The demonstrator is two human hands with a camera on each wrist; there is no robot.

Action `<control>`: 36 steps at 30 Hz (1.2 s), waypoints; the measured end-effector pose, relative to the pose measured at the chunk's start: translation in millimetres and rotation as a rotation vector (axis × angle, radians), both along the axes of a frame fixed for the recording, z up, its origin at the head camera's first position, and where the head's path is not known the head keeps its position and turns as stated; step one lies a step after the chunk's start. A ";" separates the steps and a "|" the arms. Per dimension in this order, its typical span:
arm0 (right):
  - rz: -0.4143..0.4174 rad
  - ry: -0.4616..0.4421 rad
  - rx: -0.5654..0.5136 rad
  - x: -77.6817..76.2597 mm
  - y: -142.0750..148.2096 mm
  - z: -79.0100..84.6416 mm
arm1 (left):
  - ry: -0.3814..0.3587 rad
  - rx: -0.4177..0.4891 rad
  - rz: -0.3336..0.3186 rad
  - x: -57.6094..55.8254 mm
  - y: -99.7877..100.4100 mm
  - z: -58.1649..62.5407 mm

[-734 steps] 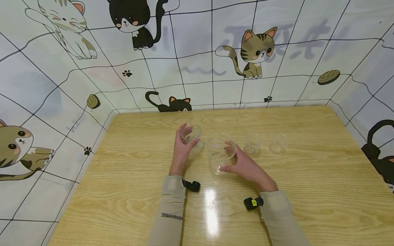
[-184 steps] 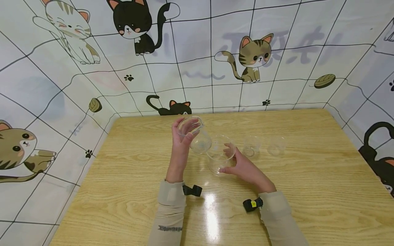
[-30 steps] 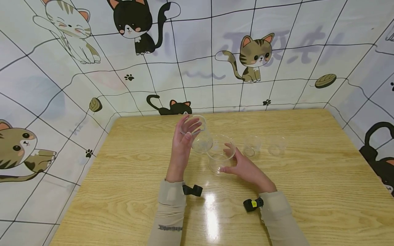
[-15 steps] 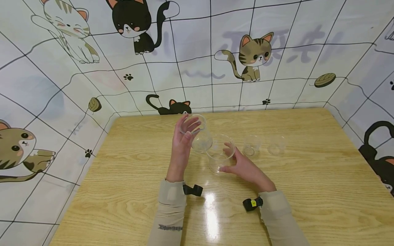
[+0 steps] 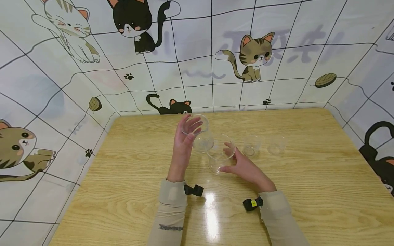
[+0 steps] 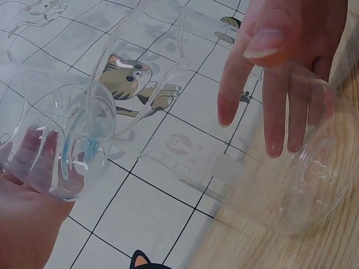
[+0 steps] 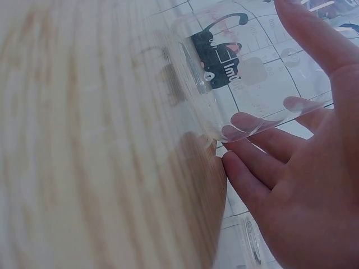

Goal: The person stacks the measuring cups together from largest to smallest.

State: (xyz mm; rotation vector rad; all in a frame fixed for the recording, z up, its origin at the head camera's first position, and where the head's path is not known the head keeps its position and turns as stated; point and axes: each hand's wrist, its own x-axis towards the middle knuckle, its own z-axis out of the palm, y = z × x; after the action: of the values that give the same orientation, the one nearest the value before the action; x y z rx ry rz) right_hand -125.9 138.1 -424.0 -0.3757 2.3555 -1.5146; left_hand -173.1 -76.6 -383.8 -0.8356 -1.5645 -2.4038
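Note:
My left hand [image 5: 181,148] grips a small clear glass beaker [image 5: 204,143], lifted and tilted over the wooden table. The fingers lie behind it and the thumb on the near side. Its lower end overlaps the rim of a larger clear glass beaker [image 5: 215,164] in the head view. That larger beaker stands on the table, its right side held between the thumb and fingers of my right hand [image 5: 247,167]. In the left wrist view the small beaker [image 6: 70,129] is close to the larger one's mouth, where a pouring lip shows. Printed markings show on the larger beaker [image 7: 261,61].
Two more small clear glass vessels, one [image 5: 252,147] nearer and another [image 5: 277,146] farther right, stand beyond my right hand. Behind the table [image 5: 123,164] rises a white cloth backdrop [image 5: 197,71] with cartoon cats. Black wrist cameras sit at both cuffs.
Since the oldest frame the left hand has raised and tilted the small beaker. Over the last second it has drifted slightly right. The right hand keeps holding the larger beaker in place.

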 end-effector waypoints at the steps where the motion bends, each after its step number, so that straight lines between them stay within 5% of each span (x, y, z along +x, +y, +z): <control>1: 0.000 -0.001 -0.002 0.2 0.1 0.2 | 0.002 0.002 -0.004 0.0 0.2 0.0; 7: -0.006 -0.008 -0.003 -0.2 0.2 -0.8 | 0.018 0.014 -0.027 0.4 1.7 0.5; 19: -0.025 0.029 0.005 -11.7 4.4 -33.6 | 0.029 0.014 -0.040 0.5 3.5 0.8; 31: -0.004 -0.004 -0.002 -0.2 0.2 0.1 | 0.021 -0.003 -0.045 0.3 3.2 -0.5; 36: -0.015 -0.011 -0.010 -3.5 1.1 -8.5 | 0.013 -0.011 -0.041 0.9 2.7 -0.2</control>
State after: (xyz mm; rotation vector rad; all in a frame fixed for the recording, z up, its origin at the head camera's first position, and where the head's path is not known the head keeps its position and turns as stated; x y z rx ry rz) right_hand -129.4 139.2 -432.5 -0.3521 2.3479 -1.5312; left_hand -172.2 -73.8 -384.0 -0.8924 -1.5728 -2.4142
